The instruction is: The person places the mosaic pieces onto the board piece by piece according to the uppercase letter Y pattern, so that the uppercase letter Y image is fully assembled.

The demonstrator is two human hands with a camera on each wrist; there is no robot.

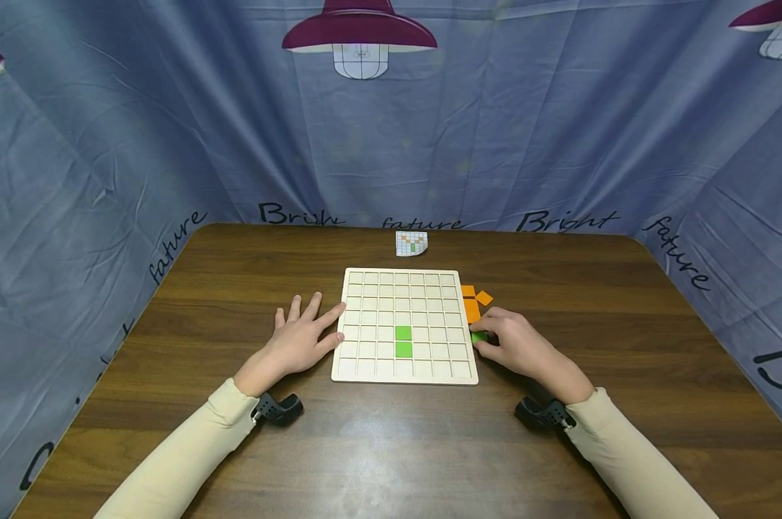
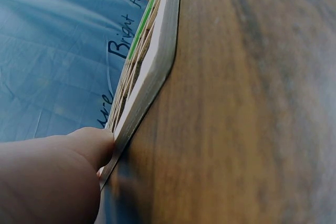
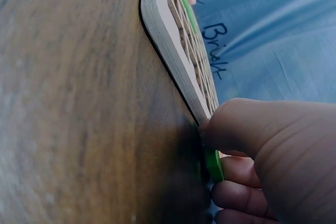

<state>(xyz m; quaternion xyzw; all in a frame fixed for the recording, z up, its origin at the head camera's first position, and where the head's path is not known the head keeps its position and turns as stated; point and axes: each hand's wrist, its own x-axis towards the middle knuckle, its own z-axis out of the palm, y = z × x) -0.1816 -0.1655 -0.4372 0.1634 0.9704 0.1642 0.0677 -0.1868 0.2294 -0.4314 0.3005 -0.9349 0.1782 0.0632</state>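
A pale wooden grid board (image 1: 371, 370) lies on the table, with two green square tiles (image 1: 403, 349) in neighbouring cells of one column. My left hand (image 1: 296, 344) rests at the board's left edge with fingers spread; in the left wrist view its thumb (image 2: 94, 142) touches the rim. By the right edge, my right hand (image 1: 517, 342) pinches another green tile (image 3: 214, 166) between thumb and fingers, low beside the board. Just beyond that hand lie several orange tiles (image 1: 471, 311), some against the board's edge and one turned at an angle.
Behind the board lies a small paper card (image 1: 411, 244) printed with a grid and coloured squares. The brown wooden table (image 1: 391, 447) ends at a blue curtain (image 1: 391, 144) that hangs at the back and both sides.
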